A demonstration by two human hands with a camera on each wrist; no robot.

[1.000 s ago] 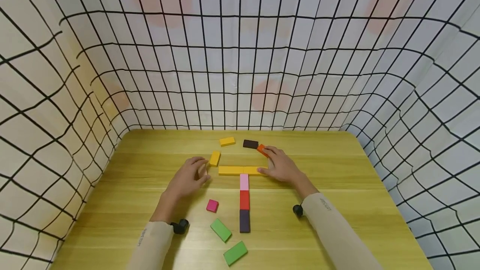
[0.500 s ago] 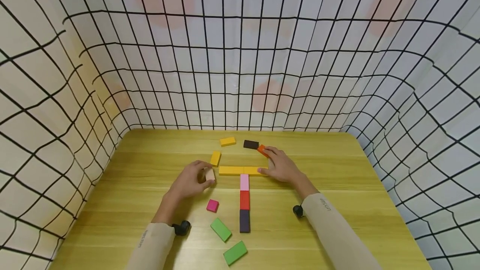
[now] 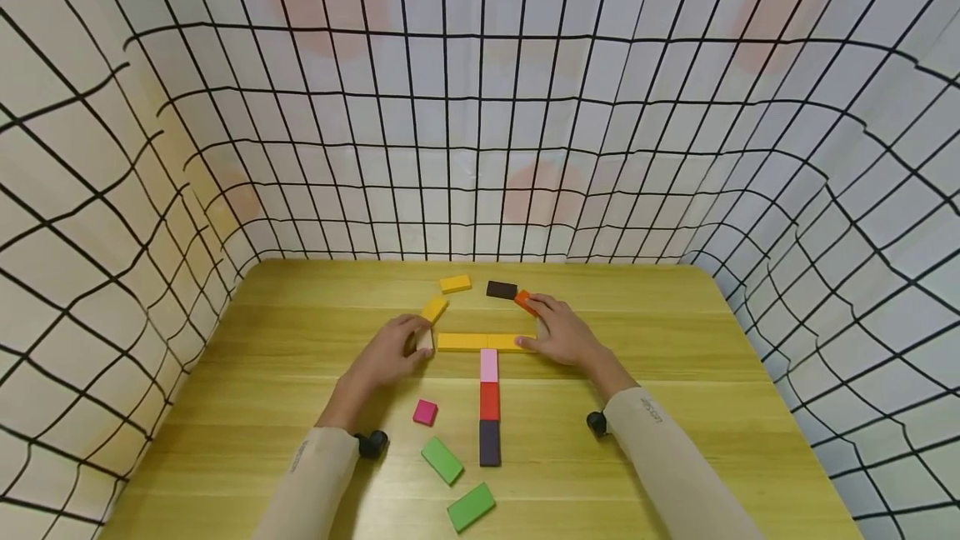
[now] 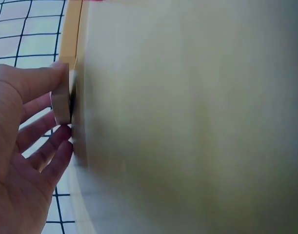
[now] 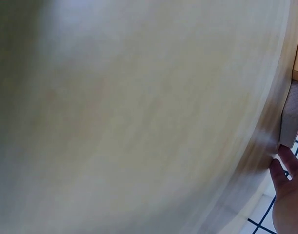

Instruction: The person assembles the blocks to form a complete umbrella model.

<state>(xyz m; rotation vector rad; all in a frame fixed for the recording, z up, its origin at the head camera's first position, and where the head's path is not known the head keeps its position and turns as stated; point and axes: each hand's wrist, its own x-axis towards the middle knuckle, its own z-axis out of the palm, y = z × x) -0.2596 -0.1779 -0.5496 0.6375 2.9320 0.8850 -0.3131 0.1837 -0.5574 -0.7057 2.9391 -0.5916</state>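
Now the left hand (image 3: 390, 351) is closer to the yellow row (image 3: 462, 342), pinching a pale block (image 3: 425, 342) beside its left end; a loose block (image 3: 435, 308) lies more slanted. The right hand (image 3: 562, 332) spans another block (image 5: 291, 114), grip unclear. Pushing too hard may skew the row.

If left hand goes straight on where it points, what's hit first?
Likely the angled yellow block, just beyond the pale block the left hand holds; any gap is hard to judge.
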